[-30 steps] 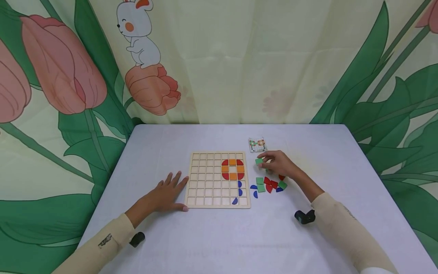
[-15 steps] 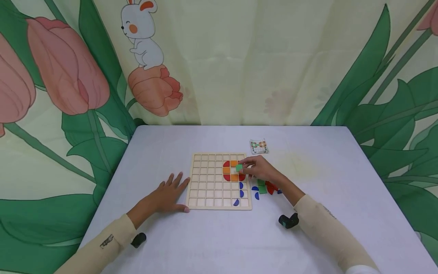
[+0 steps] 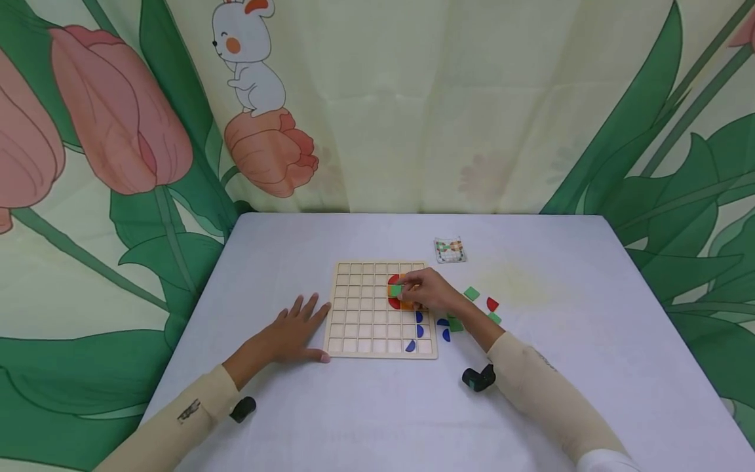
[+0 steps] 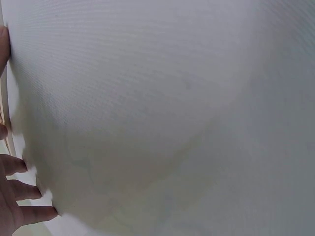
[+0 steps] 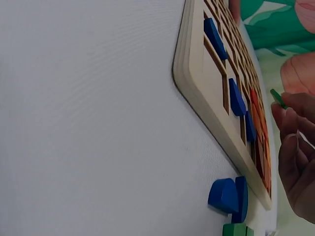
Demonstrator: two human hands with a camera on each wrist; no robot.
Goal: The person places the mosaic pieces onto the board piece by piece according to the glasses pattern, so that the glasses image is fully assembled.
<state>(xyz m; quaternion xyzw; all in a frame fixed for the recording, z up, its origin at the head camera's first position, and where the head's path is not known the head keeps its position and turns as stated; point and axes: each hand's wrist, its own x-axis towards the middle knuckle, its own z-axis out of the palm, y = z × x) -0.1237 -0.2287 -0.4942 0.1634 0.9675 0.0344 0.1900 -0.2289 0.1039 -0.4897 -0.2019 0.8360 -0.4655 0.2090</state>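
My right hand (image 3: 432, 290) pinches a green square tile (image 3: 396, 290) between thumb and fingertips, above the upper right of a wooden grid board (image 3: 360, 331). In the right wrist view that green tile (image 5: 278, 98) shows edge-on, clear of the board. Red quarter-round pieces (image 3: 394, 303) and orange pieces sit in the cells below, partly hidden by the hand. Several blue half-round pieces (image 3: 419, 330) lie in cells along the board's right side. My left hand (image 3: 293, 333) lies with spread fingers at the board's left edge, its thumb and a fingertip touching it.
Right of the board lie loose blue half-rounds (image 3: 445, 335), green squares (image 3: 471, 294) and a red quarter-round (image 3: 492, 304); my right forearm covers part of this group. A small pattern card (image 3: 450, 250) lies behind the board's right corner. A printed curtain (image 3: 389, 111) hangs behind the table.
My right hand has carried the green tile leftward from beside the board to over the red and orange pieces. My left hand has stayed at the board's edge. The view has shifted slightly.
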